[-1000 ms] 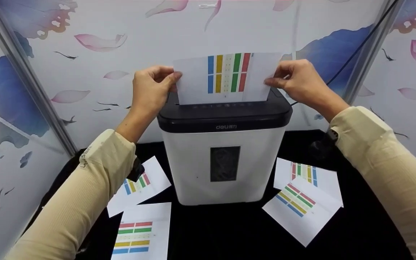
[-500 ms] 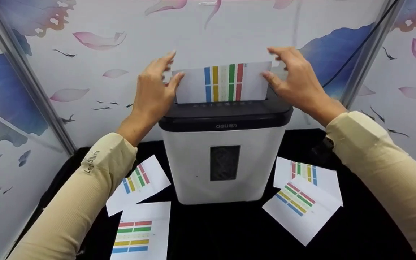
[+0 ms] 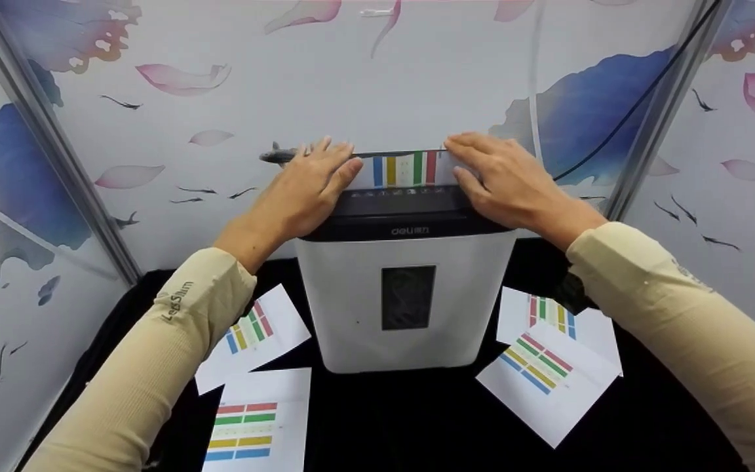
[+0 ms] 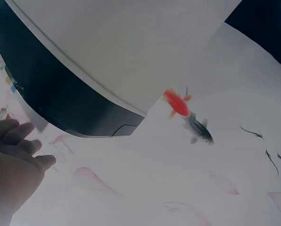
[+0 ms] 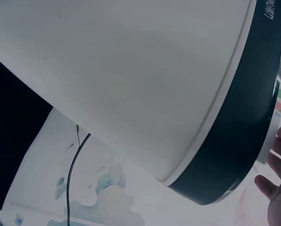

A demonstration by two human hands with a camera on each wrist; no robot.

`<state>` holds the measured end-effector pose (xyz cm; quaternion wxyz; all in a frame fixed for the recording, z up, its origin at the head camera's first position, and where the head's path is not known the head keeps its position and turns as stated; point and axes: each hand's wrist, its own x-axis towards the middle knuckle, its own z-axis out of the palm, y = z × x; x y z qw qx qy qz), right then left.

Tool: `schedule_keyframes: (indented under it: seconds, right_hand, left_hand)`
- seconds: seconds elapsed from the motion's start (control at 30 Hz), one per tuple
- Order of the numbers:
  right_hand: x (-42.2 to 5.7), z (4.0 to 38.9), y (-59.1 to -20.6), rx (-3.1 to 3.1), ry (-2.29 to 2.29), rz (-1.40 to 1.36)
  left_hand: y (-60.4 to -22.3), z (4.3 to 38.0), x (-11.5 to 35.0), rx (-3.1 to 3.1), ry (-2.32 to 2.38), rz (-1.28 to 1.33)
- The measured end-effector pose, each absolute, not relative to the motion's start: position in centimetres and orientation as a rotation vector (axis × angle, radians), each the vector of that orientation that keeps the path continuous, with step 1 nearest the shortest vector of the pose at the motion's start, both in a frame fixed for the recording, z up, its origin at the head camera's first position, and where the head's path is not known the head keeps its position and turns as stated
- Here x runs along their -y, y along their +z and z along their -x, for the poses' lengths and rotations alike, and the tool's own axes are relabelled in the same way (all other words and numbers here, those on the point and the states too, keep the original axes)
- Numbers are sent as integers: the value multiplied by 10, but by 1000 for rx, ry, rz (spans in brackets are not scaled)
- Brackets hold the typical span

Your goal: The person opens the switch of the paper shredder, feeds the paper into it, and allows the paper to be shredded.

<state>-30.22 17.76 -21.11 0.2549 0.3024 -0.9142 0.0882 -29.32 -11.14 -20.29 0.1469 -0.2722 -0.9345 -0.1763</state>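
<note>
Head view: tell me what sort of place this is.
Probably a small partitioned booth, perhaps an exhibition stand: white printed wall panels meet at a metal post, and what looks like a paper shredder stands on a black covering.

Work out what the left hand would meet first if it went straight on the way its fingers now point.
Probably the patterned wall behind the shredder, though depth is unclear and the left hand might brush the upright sheet first.
</note>
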Motion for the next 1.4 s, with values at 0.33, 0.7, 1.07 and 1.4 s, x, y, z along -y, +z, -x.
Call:
schedule_keyframes:
  seconds: [0.33,0.7,1.07,1.4]
  right_hand:
    - [-188,301,-226,2477,298,-796]
    - [-204,302,-230,2301,431,-758]
    - [-218,299,-238,2204,482,-702]
    - [-242,302,-248,2010,471,-642]
  left_hand:
    - [-221,287,122,2611,-641,816]
    - [-229,278,130,2394,-764,747]
    - [-249,267,121,2180,-870,677]
    - [-276,250,113,1987,-965,601]
